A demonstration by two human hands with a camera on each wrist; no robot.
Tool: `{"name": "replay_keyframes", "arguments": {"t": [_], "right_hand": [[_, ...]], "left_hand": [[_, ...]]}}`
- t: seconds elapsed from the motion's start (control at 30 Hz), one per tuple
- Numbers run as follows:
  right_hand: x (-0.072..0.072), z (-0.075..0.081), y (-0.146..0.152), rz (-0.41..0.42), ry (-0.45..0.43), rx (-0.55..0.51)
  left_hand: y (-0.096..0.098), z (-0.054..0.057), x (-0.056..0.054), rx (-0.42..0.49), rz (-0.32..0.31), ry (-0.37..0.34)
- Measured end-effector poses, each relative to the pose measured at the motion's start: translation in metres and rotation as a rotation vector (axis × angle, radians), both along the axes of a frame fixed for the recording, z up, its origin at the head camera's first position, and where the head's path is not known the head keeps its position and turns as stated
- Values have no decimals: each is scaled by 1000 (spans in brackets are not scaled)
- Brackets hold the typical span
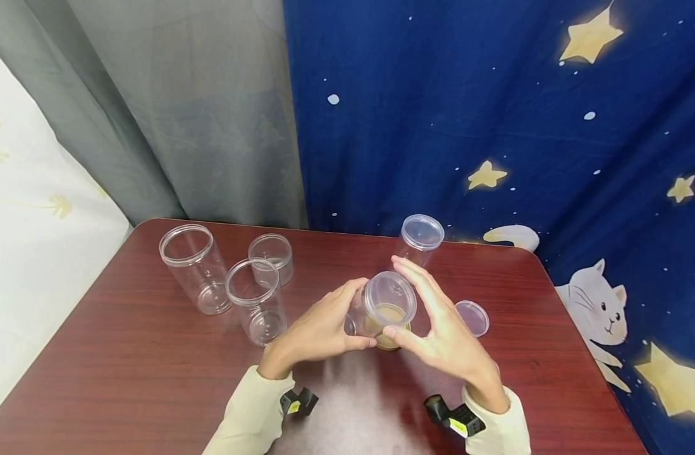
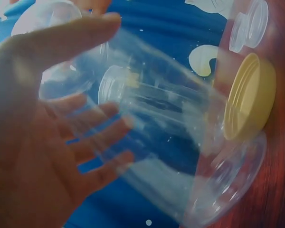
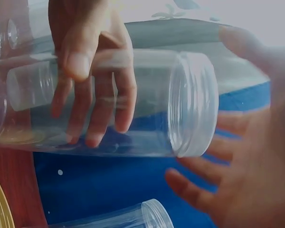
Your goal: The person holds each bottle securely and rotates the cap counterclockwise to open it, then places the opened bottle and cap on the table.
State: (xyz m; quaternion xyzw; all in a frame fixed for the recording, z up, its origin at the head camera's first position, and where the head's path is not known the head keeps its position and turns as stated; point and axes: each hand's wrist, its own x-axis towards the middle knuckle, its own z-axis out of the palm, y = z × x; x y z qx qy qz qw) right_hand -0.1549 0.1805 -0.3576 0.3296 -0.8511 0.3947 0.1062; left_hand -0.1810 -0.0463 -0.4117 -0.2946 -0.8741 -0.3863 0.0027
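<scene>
A clear plastic jar (image 1: 355, 313) with a translucent lid (image 3: 194, 104) on its mouth is tilted above the table. My left hand (image 1: 321, 322) grips its side, thumb on one side and fingers round the other, as the right wrist view shows. Beside the lid, my right hand (image 1: 438, 322) has its fingers spread and its thumb apart; whether it touches the lid I cannot tell. A yellow screw lid (image 2: 251, 97) lies on the table near the jar's base, partly seen through the jar in the head view.
On the left of the red-brown table (image 1: 125, 354) stand two tall open jars (image 1: 207, 281) and a short clear jar (image 1: 279, 268). A lidded jar (image 1: 421, 234) stands behind my right hand. Right of that hand lies a loose clear lid (image 1: 472, 318). Curtains hang behind the table.
</scene>
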Motion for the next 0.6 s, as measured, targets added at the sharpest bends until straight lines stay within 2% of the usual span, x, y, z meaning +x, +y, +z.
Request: {"name": "replay_keyframes", "arguments": {"t": [0.13, 0.23, 0.43, 0.6], "right_hand": [[-1, -3, -3, -188, 57, 58], [-1, -5, -4, -276, 93, 123], [-1, -7, -7, -324, 95, 189], [-2, -8, -10, -325, 118, 171]], "left_hand": [[1, 0, -2, -49, 60, 76], [1, -2, -3, -75, 75, 129], [3, -1, -2, -91, 80, 172], [4, 0, 0, -67, 68, 144]]}}
